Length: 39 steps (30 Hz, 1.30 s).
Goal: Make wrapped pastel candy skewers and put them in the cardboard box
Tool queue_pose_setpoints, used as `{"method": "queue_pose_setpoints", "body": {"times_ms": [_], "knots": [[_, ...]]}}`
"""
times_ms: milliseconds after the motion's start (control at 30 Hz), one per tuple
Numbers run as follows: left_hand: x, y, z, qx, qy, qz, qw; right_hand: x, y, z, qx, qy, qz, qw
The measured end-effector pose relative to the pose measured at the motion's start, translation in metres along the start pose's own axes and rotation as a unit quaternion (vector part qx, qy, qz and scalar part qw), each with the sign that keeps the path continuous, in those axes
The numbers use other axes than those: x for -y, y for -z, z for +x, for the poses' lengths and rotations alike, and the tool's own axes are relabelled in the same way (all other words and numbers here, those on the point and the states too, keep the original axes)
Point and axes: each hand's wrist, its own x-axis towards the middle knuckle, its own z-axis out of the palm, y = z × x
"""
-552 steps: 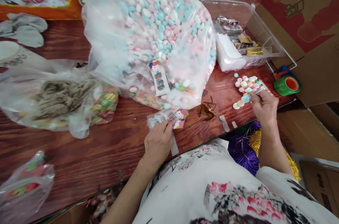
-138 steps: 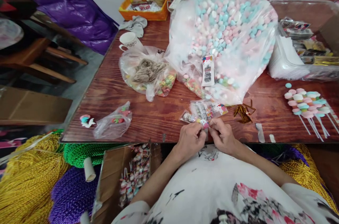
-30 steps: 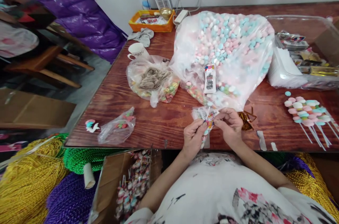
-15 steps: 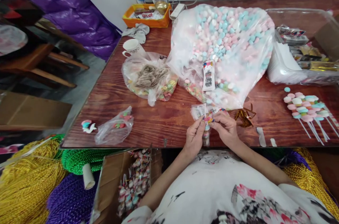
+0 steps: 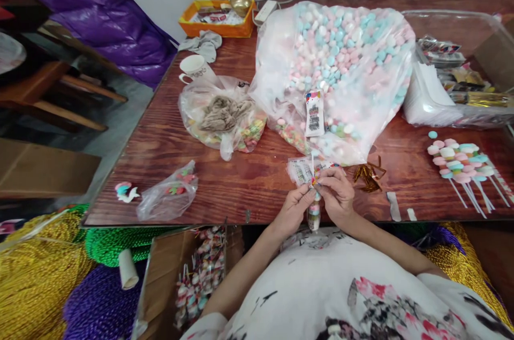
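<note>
Seen from above at the near edge of a dark red wooden table (image 5: 225, 190), both hands meet over one small candy skewer in a clear sleeve (image 5: 314, 210). The left hand (image 5: 295, 206) and right hand (image 5: 337, 196) each pinch its top end with thumb and fingertips pressed close together, and the packet hangs down past the table edge. It looks light and crinkly; the thin film seems slippery, so the gathered neck above the sweets is probably the safest place to grip, since the stacked pieces may crush or slide. Just beyond the hands lie flat printed sleeves (image 5: 302, 170). Farther off slumps a large soft plastic bag of pink, blue and white round sweets (image 5: 341, 61). Far right, bare skewers (image 5: 461, 160) lie fanned on thin sticks. Gold twist ties (image 5: 367, 175) sit beside the right hand
</note>
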Motion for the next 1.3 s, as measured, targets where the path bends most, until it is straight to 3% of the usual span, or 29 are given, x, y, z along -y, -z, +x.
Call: {"method": "queue_pose_setpoints", "body": {"times_ms": [100,300,467,567,633,700,733,800,867,933,1033,1133,1200,1300], "knots": [[-0.008,0.001,0.003,0.026,0.025,-0.012,0.999,0.000,0.000,0.001,0.005,-0.025,0.012,1.000],[-0.016,0.000,0.004,0.025,0.039,0.020,0.999,0.000,-0.003,0.000,-0.011,-0.080,0.090,0.993],[-0.017,-0.002,0.002,0.026,0.049,0.086,0.995,0.003,-0.005,0.003,-0.054,-0.174,0.191,0.965],[-0.018,-0.002,0.002,0.040,0.051,0.077,0.995,0.002,-0.001,0.008,-0.023,-0.204,0.197,0.959],[-0.019,0.000,0.002,0.049,0.060,0.059,0.995,0.001,0.009,0.012,-0.001,-0.169,0.126,0.978],[-0.023,0.002,0.001,0.051,0.077,0.028,0.995,0.002,0.024,0.018,0.026,-0.063,-0.017,0.998],[-0.024,0.004,0.001,0.051,0.091,0.009,0.995,0.002,0.032,0.021,0.053,0.009,-0.099,0.994],[-0.028,0.006,0.000,0.056,0.123,-0.024,0.990,0.002,0.047,0.027,0.149,0.141,-0.225,0.953],[-0.029,0.007,-0.001,0.086,0.151,-0.034,0.984,0.003,0.056,0.033,0.258,0.220,-0.276,0.899],[-0.030,0.008,-0.002,0.130,0.169,-0.030,0.977,0.006,0.060,0.039,0.337,0.248,-0.271,0.867],[-0.029,0.010,-0.002,0.180,0.194,-0.002,0.964,0.011,0.059,0.045,0.407,0.257,-0.239,0.843],[-0.030,0.011,-0.001,0.207,0.152,0.153,0.954,0.014,0.055,0.043,0.439,0.259,-0.252,0.823],[-0.030,0.012,-0.002,0.182,0.038,0.343,0.921,0.012,0.051,0.038,0.446,0.232,-0.291,0.814],[-0.030,0.011,-0.002,0.115,-0.141,0.588,0.788,0.004,0.045,0.035,0.459,0.145,-0.337,0.809]]}}
